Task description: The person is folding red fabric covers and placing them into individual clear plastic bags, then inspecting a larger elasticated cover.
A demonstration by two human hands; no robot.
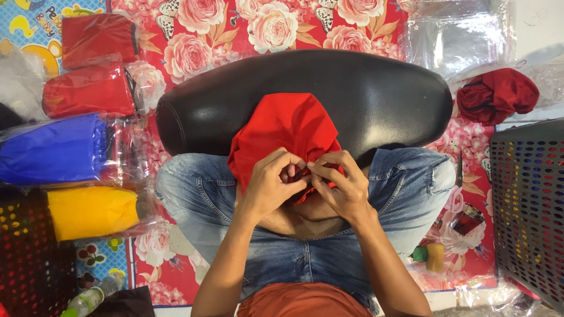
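Red cloth (285, 126) lies draped over a black padded cushion (376, 94), its near edge pinched by both hands: the left hand (270, 182) and right hand (343, 185) grip it with closed fingertips, touching above the lap. Bagged red, blue (56, 149) and yellow (91, 211) bundles lie left; a grey basket (529, 205) stands right.

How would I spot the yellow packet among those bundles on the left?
Start at the black padded cushion the person leans over, then look left to the column of plastic-wrapped folded fabric bundles on the floral mat. The yellow bundle lies lowest, below the blue bundle and two red bundles. It is the only yellow one.
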